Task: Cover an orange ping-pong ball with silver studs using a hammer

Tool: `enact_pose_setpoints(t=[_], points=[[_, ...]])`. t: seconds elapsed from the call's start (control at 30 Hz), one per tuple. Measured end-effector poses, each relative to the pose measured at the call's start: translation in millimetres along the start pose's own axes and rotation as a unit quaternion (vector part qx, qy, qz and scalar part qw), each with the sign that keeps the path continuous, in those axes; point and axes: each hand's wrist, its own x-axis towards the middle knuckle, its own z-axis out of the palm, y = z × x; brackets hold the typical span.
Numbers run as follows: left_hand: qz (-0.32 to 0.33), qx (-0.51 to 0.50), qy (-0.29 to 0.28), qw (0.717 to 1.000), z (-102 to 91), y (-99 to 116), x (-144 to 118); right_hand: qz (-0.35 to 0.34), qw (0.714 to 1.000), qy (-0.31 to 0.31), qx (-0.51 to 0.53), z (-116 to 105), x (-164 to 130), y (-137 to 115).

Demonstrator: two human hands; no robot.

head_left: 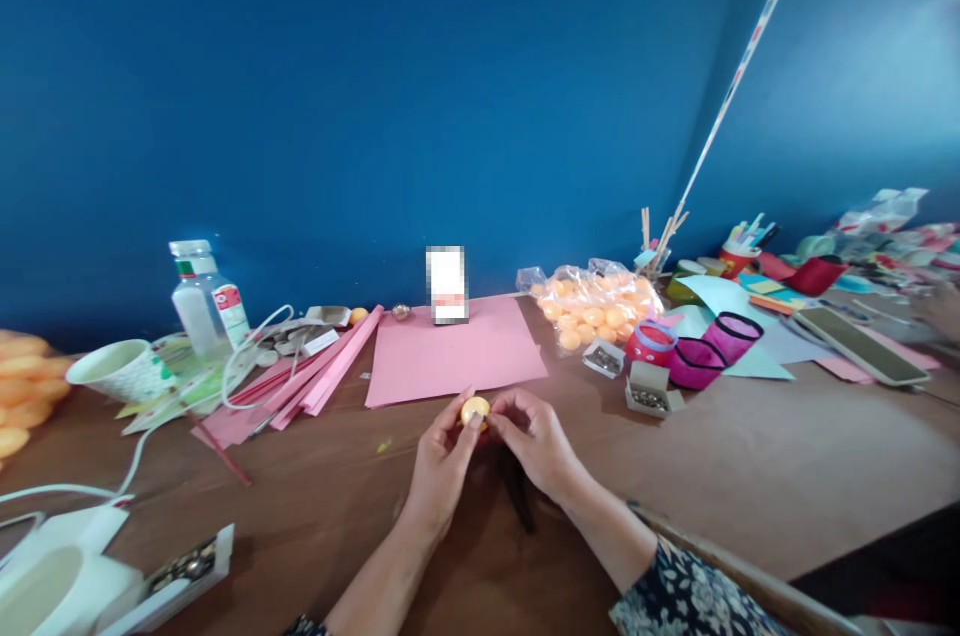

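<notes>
Between the fingertips of my left hand (441, 456) is a small yellow-orange ball (474, 410), much like a ping-pong ball. My left thumb presses on its near side. My right hand (538, 438) meets it from the right, thumb and forefinger pinched together at the ball's edge. Whatever sits in that pinch is too small to name. Under the right hand a dark narrow strip (517, 494) lies on or hangs over the brown table (330, 516). Just beyond both hands lies a pink sheet of paper (457, 356).
A clear bag of orange balls (592, 306) lies at the back right, near open boxes of small metal pieces (649, 396) and magenta pouches (705, 356). Leftward are folded pink strips (322, 371), a paper cup (124, 371), a bottle (199, 301) and a white cable (135, 461).
</notes>
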Motion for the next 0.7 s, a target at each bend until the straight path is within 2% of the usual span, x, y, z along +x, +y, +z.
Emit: enact_pose_setpoints(t=[0.13,0.3,0.43,0.7], points=[[0.006,0.018,0.013,1.0,-0.8,1.9,1.3,-0.006,0.999,-0.025,0.02,2.6,-2.9,-2.8],[-0.02,-0.019,-0.002,1.0,-0.5,1.0,-0.5,-0.041,0.999,-0.013,-0.028,3.0,-4.0,-5.3],[-0.032,-0.068,-0.018,0.997,0.2,0.8,-2.3,-0.026,0.999,-0.021,-0.012,1.3,-2.6,-4.2],[-0.031,-0.057,0.001,0.998,-0.5,0.5,-0.2,-0.025,0.999,-0.023,-0.017,1.7,-3.7,-2.9]])
